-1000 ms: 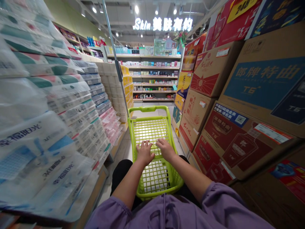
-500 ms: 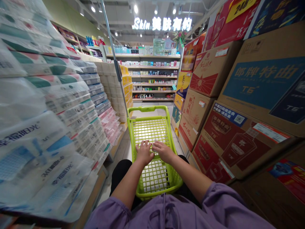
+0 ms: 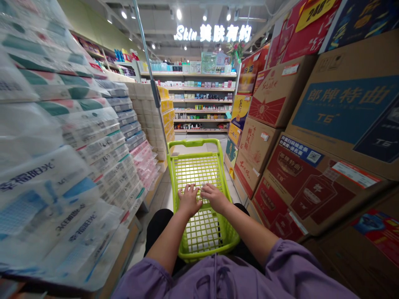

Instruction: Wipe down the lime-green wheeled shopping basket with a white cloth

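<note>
A lime-green wire shopping cart (image 3: 187,143) stands in front of me, and its mesh basket looks empty. My left hand (image 3: 189,200) lies curled over a green crossbar of the cart, and my right hand (image 3: 214,197) grips the same bar just beside it. Both forearms reach forward from purple sleeves (image 3: 140,278). Black trousers (image 3: 157,226) show on either side of the cart's near end.
Plastic-wrapped tissue packs (image 3: 62,166) tower on the left, and printed cardboard liquor cases (image 3: 324,124) are stacked on the right. The tiled floor (image 3: 165,195) runs between them towards skincare shelves (image 3: 202,104). A metal pole (image 3: 149,74) rises left of the cart.
The view and cart have shifted only slightly. My right hand has eased a little to the right along the bar since half a second ago, and both hands stay on it.
</note>
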Demonstrator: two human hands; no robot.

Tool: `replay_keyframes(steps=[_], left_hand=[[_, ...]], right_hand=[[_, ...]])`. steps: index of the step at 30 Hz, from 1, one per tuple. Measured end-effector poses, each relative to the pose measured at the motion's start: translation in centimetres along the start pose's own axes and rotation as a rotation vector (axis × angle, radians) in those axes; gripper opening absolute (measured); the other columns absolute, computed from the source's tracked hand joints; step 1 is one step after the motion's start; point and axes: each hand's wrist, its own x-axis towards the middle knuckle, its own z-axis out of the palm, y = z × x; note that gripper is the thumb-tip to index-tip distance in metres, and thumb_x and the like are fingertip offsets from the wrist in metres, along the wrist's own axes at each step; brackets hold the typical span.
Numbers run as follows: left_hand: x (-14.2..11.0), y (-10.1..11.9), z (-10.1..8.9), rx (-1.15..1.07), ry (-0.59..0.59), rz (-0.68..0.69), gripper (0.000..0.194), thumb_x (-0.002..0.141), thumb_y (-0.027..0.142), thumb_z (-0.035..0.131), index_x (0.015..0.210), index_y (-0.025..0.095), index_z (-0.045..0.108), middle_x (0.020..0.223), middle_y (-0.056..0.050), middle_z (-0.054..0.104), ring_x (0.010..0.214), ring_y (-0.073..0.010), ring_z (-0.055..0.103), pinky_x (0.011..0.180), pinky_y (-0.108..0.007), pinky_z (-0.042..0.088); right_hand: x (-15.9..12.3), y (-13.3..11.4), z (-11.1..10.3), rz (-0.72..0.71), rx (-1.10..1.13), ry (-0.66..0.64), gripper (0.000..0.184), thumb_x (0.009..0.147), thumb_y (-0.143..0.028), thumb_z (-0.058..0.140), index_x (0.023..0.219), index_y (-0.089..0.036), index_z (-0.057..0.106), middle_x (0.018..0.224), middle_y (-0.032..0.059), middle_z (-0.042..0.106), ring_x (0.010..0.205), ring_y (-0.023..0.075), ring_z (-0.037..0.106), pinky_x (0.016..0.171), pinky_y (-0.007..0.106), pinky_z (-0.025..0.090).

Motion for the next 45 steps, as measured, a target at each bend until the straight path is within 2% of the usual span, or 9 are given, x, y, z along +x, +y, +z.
replay_keyframes(steps=[2, 4, 9, 16, 21, 27, 33, 39, 45], left_hand=[[0.0, 0.0, 0.0, -0.001, -0.002, 0.005, 0.052, 0.078, 0.033, 0.057, 0.129, 0.026, 0.052, 0.148, -0.006, 0.041, 0.136, -0.0315, 0.029, 0.109, -0.058, 0.022], [0.0, -0.1, 0.1, 0.002, -0.007, 0.004, 0.052, 0.078, 0.033, 0.057, 0.129, 0.026, 0.051, 0.148, -0.006, 0.041, 0.136, -0.0316, 0.029, 0.109, -0.059, 0.021], [0.0, -0.1, 0.1, 0.009, -0.010, -0.009, 0.051, 0.080, 0.034, 0.055, 0.130, 0.026, 0.051, 0.149, -0.007, 0.039, 0.137, -0.0321, 0.028, 0.110, -0.059, 0.020], [0.0, -0.1, -0.1, -0.007, -0.017, 0.006, 0.053, 0.078, 0.032, 0.057, 0.130, 0.027, 0.050, 0.148, -0.007, 0.041, 0.137, -0.0312, 0.028, 0.110, -0.059, 0.020], [0.0, 0.0, -0.1, -0.012, -0.021, -0.006, 0.052, 0.078, 0.033, 0.057, 0.129, 0.027, 0.051, 0.148, -0.007, 0.040, 0.137, -0.0323, 0.028, 0.110, -0.060, 0.019], [0.0, -0.1, -0.1, -0.025, -0.017, 0.001, 0.053, 0.077, 0.032, 0.057, 0.129, 0.027, 0.051, 0.148, -0.007, 0.040, 0.136, -0.0312, 0.029, 0.110, -0.059, 0.019], [0.0, -0.2, 0.2, -0.013, -0.003, -0.001, 0.053, 0.078, 0.034, 0.057, 0.131, 0.027, 0.050, 0.149, -0.007, 0.040, 0.137, -0.0317, 0.028, 0.110, -0.060, 0.019], [-0.1, 0.0, -0.2, -0.012, -0.024, 0.000, 0.053, 0.078, 0.033, 0.056, 0.130, 0.027, 0.050, 0.149, -0.006, 0.040, 0.137, -0.0310, 0.028, 0.110, -0.058, 0.020], [0.0, -0.1, 0.0, -0.011, -0.005, -0.002, 0.053, 0.077, 0.033, 0.056, 0.130, 0.026, 0.051, 0.149, -0.008, 0.040, 0.137, -0.0313, 0.028, 0.109, -0.059, 0.020]], right_hand=[[-0.1, 0.3, 0.1, 0.179, -0.072, 0.037, 0.031, 0.084, -0.005, 0.056, 0.107, -0.021, 0.067, 0.125, 0.0125, 0.061, 0.129, 0.0288, 0.046, 0.104, 0.053, 0.042], [-0.2, 0.4, 0.2, 0.247, -0.095, 0.032, 0.036, 0.083, -0.004, 0.057, 0.113, -0.021, 0.066, 0.130, 0.0146, 0.057, 0.131, 0.0304, 0.043, 0.103, 0.054, 0.043], [-0.2, -0.2, 0.1, -0.067, 0.012, -0.055, 0.039, 0.082, -0.003, 0.058, 0.116, -0.022, 0.065, 0.127, 0.0099, 0.060, 0.132, 0.0250, 0.043, 0.106, 0.045, 0.043], [-0.1, 0.1, 0.1, 0.209, -0.097, 0.010, 0.044, 0.080, 0.001, 0.053, 0.119, -0.017, 0.063, 0.131, 0.0163, 0.056, 0.131, 0.0277, 0.044, 0.104, 0.048, 0.044], [-0.3, -0.1, 0.0, 0.002, -0.015, -0.070, 0.043, 0.080, 0.000, 0.054, 0.116, -0.021, 0.065, 0.127, 0.0095, 0.060, 0.132, 0.0249, 0.043, 0.104, 0.043, 0.045], [-0.2, 0.4, 0.3, 0.176, -0.092, 0.023, 0.041, 0.081, -0.001, 0.053, 0.117, -0.018, 0.064, 0.130, 0.0139, 0.058, 0.132, 0.0271, 0.043, 0.102, 0.046, 0.046], [0.0, -0.1, 0.2, -0.087, 0.041, -0.030, 0.039, 0.081, 0.000, 0.054, 0.113, -0.019, 0.066, 0.125, 0.0095, 0.062, 0.129, 0.0233, 0.047, 0.105, 0.042, 0.044], [0.1, -0.1, -0.1, 0.230, -0.055, 0.025, 0.049, 0.078, 0.004, 0.053, 0.122, -0.017, 0.060, 0.135, 0.0168, 0.053, 0.130, 0.0274, 0.045, 0.105, 0.050, 0.043], [0.1, -0.7, -0.3, -0.066, 0.056, -0.032, 0.042, 0.083, -0.001, 0.053, 0.118, -0.022, 0.062, 0.129, 0.0094, 0.059, 0.132, 0.0231, 0.044, 0.108, 0.045, 0.041]])
